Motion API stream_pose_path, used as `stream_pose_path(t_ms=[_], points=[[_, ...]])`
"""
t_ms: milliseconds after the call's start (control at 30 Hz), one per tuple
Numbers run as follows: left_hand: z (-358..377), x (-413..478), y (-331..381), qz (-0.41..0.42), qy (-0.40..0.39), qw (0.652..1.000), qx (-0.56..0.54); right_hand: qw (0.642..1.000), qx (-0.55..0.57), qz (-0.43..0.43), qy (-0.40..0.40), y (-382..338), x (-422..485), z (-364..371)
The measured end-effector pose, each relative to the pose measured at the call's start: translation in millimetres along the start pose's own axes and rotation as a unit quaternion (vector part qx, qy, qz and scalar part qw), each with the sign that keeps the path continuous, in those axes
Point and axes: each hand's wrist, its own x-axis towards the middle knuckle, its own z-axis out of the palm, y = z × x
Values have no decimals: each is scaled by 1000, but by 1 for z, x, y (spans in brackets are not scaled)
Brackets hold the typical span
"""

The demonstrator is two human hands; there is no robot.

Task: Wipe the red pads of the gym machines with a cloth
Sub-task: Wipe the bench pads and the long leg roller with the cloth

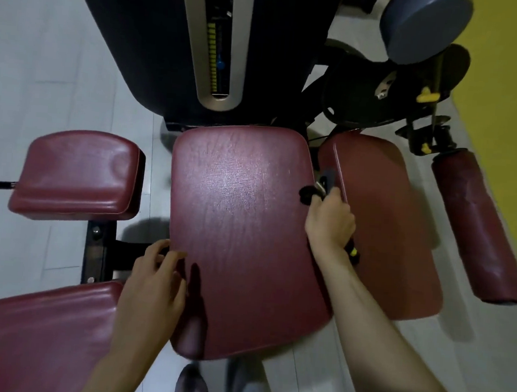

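Right now my right hand [330,222] is curled tight round a dark wad that I take to be the cloth [312,192]. It is blurred, so I cannot be sure of more than that. It sits at the right edge of the centre pad [240,225], at the gap beside the right pad [383,229]. My left hand [153,283] holds nothing. Its fingers are loosely bent, with the tips touching the centre pad's left edge near the lower corner.

To do this stroke well I would flatten the cloth under the palm rather than keep it bunched, so more of it meets the vinyl. I would run overlapping passes from the far end by the weight stack [215,46] back toward me. The sheen in the middle of the pad suggests that part may be damp already, so the side edges and seams look likeliest to be missed. The left hand should brace the pad so it does not rock. The roller pad [478,229], the upper left pad [75,174] and the lower left pad [48,334] are, by my guess, yet to do.
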Motion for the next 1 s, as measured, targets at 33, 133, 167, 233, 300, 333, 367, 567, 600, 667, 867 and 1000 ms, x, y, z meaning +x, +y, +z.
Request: stream_pose_path(t_ms=[33, 133, 167, 233, 300, 333, 367, 567, 600, 667, 867, 1000], points=[[3, 10, 1, -6, 0, 1000, 3, 1000, 15, -16, 6, -11, 15, 4], [9, 37, 12, -18, 2, 1000, 17, 998, 13, -49, 31, -16, 30, 11], [10, 45, 17, -23, 5, 1000, 19, 998, 0, -58, 31, -10, 24, 11], [12, 61, 28, -29, 6, 999, 21, 997, -27, -75, 5, 12, 2, 5], [14, 74, 37, -34, 3, 999, 27, 995, -54, -67, -55, 38, -21, -5], [15, 80, 41, -39, 2, 999, 29, 993, -67, -47, -83, 50, -31, -10], [16, 85, 43, -45, 4, 998, 33, 992, -74, -31, -98, 59, -40, -15], [26, 102, 39, -97, 22, 994, 39, 998, 26, -19, -50, 48, -31, -9], [27, 104, 37, -102, 23, 994, 35, 998, 39, -1, -54, 31, -15, -9], [28, 107, 35, -111, 30, 993, 22, 996, 36, 36, -66, 2, 20, -6], [26, 110, 40, -168, 35, 985, -9, 999, -5, -24, -43, -86, 112, 23], [24, 115, 44, -228, 46, 970, -63, 990, -55, -124, -42, -125, 134, 48]])
